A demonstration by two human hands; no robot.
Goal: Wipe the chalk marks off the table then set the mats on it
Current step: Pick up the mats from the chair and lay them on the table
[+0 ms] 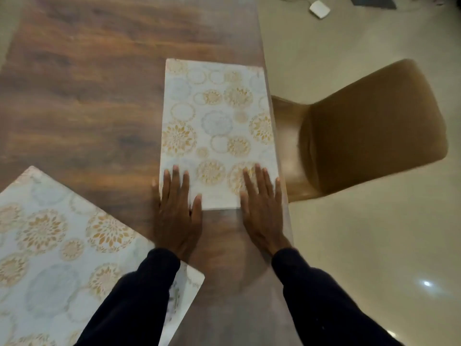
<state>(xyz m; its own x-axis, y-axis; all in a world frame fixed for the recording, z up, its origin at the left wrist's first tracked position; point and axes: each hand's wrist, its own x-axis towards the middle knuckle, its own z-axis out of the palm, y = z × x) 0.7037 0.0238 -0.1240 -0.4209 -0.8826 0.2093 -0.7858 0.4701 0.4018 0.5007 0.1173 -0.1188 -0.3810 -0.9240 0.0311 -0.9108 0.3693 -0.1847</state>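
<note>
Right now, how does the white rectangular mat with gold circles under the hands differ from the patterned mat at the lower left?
The mat under the hands lies square to the brown wooden table's right edge; the lower-left mat lies askew. The left hand and right hand rest flat on the first; no hand touches the second. Both show gold and grey circles on white.

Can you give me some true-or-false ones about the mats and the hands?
1. The left hand and right hand lie flat, fingers on one mat. True.
2. The other mat is rolled up. False: it lies flat at the near left of the table.
3. A brown chair stands by the table's right edge. True.
4. The left hand holds a cloth. False: it holds nothing.
</note>
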